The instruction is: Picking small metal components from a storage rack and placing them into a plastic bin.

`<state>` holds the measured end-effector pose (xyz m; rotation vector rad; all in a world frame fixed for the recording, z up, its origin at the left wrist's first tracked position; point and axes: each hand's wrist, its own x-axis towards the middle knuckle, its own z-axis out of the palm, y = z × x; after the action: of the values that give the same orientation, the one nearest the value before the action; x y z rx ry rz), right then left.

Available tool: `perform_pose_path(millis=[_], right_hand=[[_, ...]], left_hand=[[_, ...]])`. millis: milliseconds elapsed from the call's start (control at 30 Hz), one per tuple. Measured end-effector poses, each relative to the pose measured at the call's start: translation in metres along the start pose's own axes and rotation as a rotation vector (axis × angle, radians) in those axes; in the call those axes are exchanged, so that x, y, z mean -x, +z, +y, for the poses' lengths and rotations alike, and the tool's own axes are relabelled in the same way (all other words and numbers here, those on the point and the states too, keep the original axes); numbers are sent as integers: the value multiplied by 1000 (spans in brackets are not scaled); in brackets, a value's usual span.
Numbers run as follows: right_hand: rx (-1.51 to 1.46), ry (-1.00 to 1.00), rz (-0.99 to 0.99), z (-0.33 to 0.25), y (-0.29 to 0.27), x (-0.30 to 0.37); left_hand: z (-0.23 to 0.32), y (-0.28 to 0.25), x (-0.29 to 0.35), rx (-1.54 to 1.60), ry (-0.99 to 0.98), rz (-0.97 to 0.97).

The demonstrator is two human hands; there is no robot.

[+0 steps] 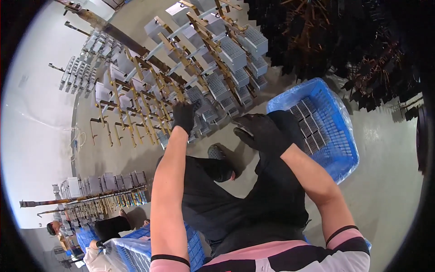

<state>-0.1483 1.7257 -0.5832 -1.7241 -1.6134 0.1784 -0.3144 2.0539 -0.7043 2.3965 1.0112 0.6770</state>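
Observation:
My left hand (183,117), in a black glove, reaches up to a hanging rack (174,61) of brass-coloured hooks and rods. Its fingers are curled beside a grey finned metal block (195,95); what they grip is hidden behind the glove. More finned metal blocks (232,52) hang on the rack to the right of that hand. My right hand (259,131), gloved in black too, is held above my right knee. Its thumb stands apart from the fingers and nothing shows between them. Right of it, a blue plastic basket (346,131) lined with clear film holds finned metal pieces (308,122).
Dark parts (317,36) hang in a dense mass at upper right. Another loaded rack (104,186) stands at left, with people (56,229) beside it. A second blue basket (136,247) is near my left arm. My shoe (216,152) rests below the rack.

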Motion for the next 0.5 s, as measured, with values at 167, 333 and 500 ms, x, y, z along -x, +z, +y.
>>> perform_pose_path(millis=[167,333,500], right_hand=[[57,66,-7,20,-3,18],[-1,55,36,8,-2,6],[-44,46,68,11,-1,6]], left_hand=[[97,22,4,-182,-380,-87],[59,3,7,272,-375,-235],[73,-5,13,932,-721,-146]])
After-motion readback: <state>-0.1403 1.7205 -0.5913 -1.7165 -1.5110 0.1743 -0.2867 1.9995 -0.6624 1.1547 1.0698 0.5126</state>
